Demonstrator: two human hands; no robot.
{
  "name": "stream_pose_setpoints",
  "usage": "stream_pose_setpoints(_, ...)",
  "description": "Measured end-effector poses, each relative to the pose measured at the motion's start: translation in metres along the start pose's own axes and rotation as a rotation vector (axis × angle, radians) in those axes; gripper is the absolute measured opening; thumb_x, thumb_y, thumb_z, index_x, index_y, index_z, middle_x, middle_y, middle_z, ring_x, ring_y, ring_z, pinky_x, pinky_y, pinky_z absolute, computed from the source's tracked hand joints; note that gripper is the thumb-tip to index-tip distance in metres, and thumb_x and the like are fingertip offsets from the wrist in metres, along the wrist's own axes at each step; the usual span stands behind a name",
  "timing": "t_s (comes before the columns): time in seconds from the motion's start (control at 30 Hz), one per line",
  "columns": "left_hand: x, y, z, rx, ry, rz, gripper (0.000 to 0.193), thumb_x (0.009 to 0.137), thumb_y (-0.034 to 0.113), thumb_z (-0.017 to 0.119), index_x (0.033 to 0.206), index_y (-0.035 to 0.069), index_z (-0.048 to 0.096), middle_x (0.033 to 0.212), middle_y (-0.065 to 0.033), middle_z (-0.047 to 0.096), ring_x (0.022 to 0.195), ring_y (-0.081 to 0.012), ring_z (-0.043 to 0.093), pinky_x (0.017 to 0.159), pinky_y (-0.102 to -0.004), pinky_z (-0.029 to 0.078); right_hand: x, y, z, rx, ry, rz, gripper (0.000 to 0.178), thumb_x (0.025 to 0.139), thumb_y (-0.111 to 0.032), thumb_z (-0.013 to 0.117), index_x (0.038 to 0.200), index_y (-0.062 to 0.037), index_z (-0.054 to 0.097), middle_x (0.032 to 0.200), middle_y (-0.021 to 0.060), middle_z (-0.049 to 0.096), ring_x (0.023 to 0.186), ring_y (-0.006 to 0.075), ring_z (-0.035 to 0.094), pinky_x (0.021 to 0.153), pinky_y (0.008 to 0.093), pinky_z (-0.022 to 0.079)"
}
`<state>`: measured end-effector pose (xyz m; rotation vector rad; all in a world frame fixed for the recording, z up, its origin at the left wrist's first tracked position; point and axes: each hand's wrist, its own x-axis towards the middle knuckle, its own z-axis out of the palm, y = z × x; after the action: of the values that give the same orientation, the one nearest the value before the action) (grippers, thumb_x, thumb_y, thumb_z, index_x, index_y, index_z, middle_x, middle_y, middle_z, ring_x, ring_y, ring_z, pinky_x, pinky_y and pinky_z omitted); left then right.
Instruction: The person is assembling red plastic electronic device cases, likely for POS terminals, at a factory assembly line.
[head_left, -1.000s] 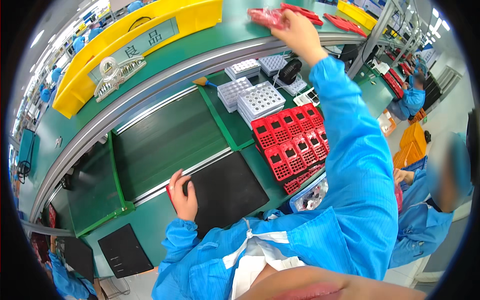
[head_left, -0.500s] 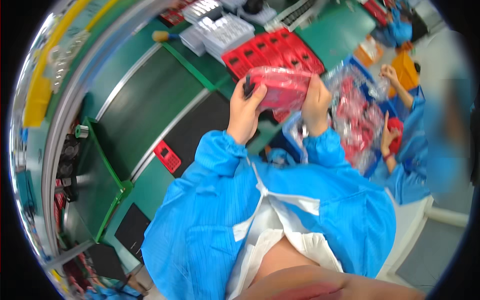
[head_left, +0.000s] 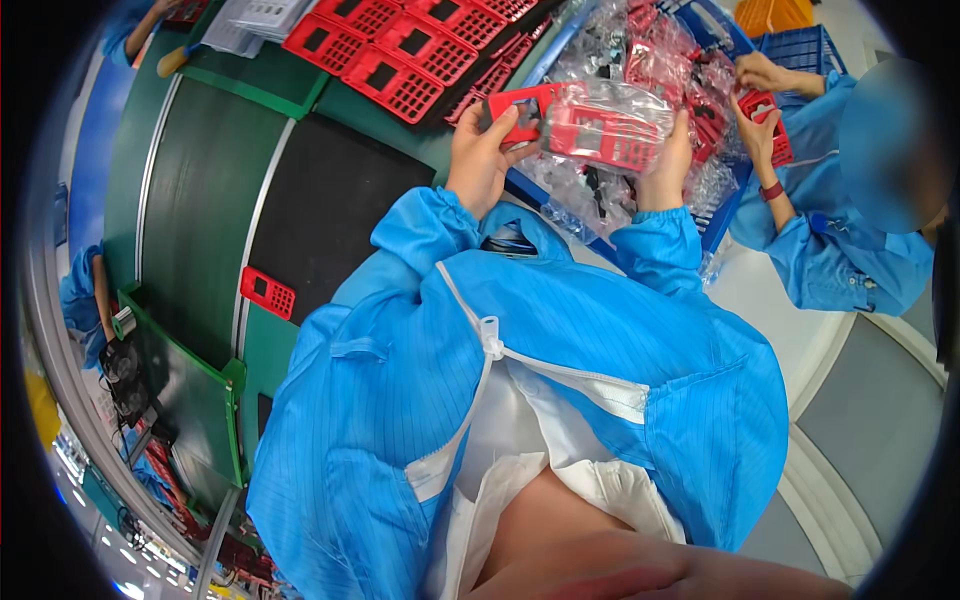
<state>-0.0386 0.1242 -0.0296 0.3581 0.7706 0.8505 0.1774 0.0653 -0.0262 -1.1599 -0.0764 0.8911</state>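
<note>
A lone red casing (head_left: 268, 292) lies at the edge of a black mat (head_left: 340, 180) as the left hand (head_left: 478, 160) pinches a smooth plastic shell (head_left: 508, 98) between thumb and fingers; the right hand (head_left: 662, 178) grips a crinkled clear bag (head_left: 612, 95) around a keypad-holed red cover (head_left: 605, 138), above a blue crate (head_left: 728, 28).

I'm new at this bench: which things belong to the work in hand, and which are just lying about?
Likely in use: left hand with red casing; right hand with bagged red casing; blue crate.

Apparently lying about: brush; pale trays.
</note>
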Motion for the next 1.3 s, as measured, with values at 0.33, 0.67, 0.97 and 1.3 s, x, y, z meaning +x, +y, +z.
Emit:
stream_pose_setpoints(0.33,0.035,-0.043,0.012,0.15,-0.044,-0.364,0.031,0.097,0.032,0.051,0.121,0.012,0.047,0.113,-0.0067,0.061,0.098,-0.0215,0.062,0.079,-0.041,0.053,0.021,0.002,-0.031,-1.204,0.01,-0.367,0.032,0.092,-0.028,0.06,0.07,-0.0046,0.06,0.06,-0.0022,0.054,0.058,0.0088,0.046,0.055,0.029,0.037)
stream_pose_setpoints(0.67,0.039,-0.004,0.002,0.241,-0.115,-0.157,0.028,0.088,0.019,0.061,0.112,0.004,0.058,0.094,-0.0059,0.066,0.079,-0.0142,0.065,0.06,-0.0247,0.052,0.069,0.002,-0.093,-1.773,0.124,-0.645,0.03,0.08,-0.028,0.069,0.096,-0.0027,0.066,0.091,0.0173,0.066,0.086,0.032,0.062,0.077,0.0404,0.048)
stream_pose_setpoints(0.97,0.008,0.01,-0.004,0.509,-0.445,-0.555,0.036,0.082,0.012,0.069,0.114,0.002,0.055,0.099,-0.0069,0.065,0.09,-0.0135,0.064,0.081,-0.0279,0.051,-0.043,0.004,0.039,-1.266,-0.815,-0.257,0.027,0.092,-0.029,0.053,0.084,-0.0042,0.056,0.071,0.0179,0.057,0.067,0.0348,0.057,0.058,0.0404,0.042)
stream_pose_setpoints(1.3,-0.027,0.003,-0.011,0.38,-0.31,-0.477,0.048,0.088,0.007,0.059,0.132,0.003,0.041,0.118,-0.0167,0.059,0.103,-0.0291,0.063,0.081,-0.0402,0.055,0.04,-0.001,-0.024,-1.482,-0.455,-0.248,0.027,0.094,-0.027,0.057,0.095,-0.0012,0.064,0.078,0.0022,0.061,0.071,0.0122,0.055,0.065,0.0279,0.045)
